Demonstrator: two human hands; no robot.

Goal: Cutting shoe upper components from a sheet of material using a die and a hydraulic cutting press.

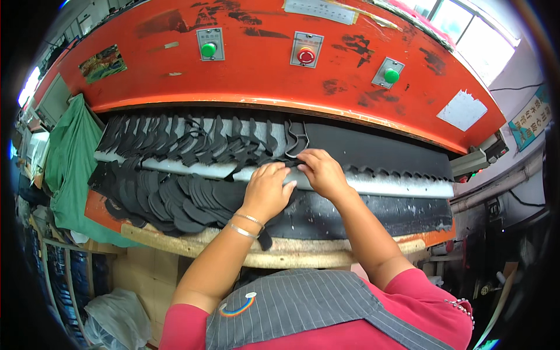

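Head view: one camera here, looking straight down on both hands at the middle of the bed.
Left hand: the left hand (267, 189) sits low over the white board (396, 185), fingers bent and close together, thumb set apart; what lies under the fingertips is hidden, so I can't call a grip.
Right hand: the right hand (322, 172) is just beside it, forefinger and thumb curled towards the foot of the die; pinch or mere touch, I cannot tell.
Wavy metal die: the die (307, 140) stands just beyond the right fingertips, at the left end of the black sheet (373, 149).
Black cut pieces: rounded pieces (169, 195) fan out in a heap left of the left hand, with narrow dark strips (175, 140) behind.
Risk: a careless brush could skew the die, or its thin rim could nick a finger; any press stroke with hands this near could crush. The heap, overlapping loosely, could slide if the left forearm catches it.
Edges: red housing (251, 76) walls off the back; wooden ledge (303, 248) bounds the front, below both forearms.
Open room: best to the right, over the dark front mat (373, 213); leftward, the heap crowds things.
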